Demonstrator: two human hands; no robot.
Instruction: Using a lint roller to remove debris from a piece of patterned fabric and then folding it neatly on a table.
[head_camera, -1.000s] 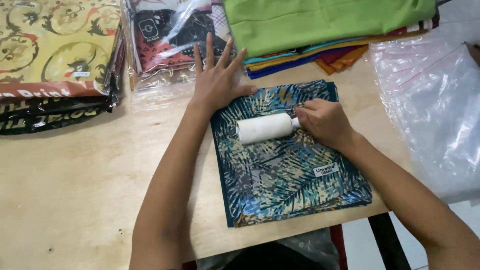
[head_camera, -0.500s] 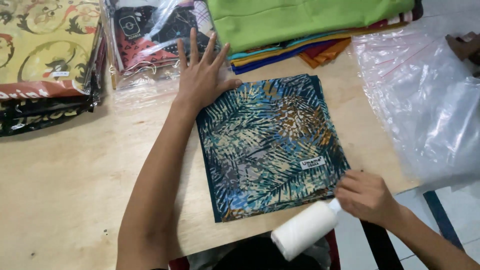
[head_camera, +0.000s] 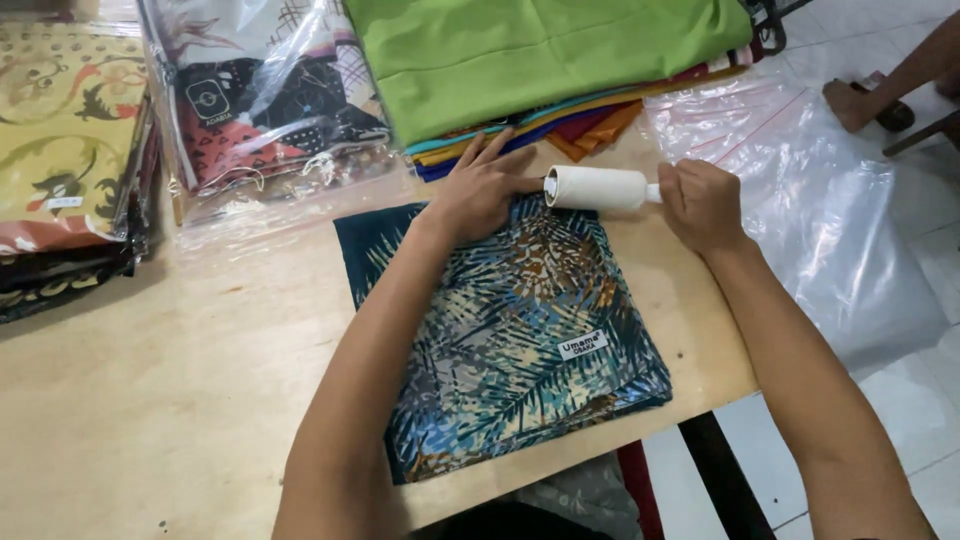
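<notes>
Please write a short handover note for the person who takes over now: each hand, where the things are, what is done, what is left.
Left hand: flat on the far edge of the folded leaf-print cloth, pinning it to the wooden table.
Right hand: grip closed on the lint roller, which sits at the cloth's far edge.
Done: cloth folded and laid flat.
Left: the near part of the cloth lies uncovered below the roller; clear plastic bag lies at right.

pale wooden table (head_camera: 150, 420) over white tiled floor (head_camera: 900, 440).
</notes>
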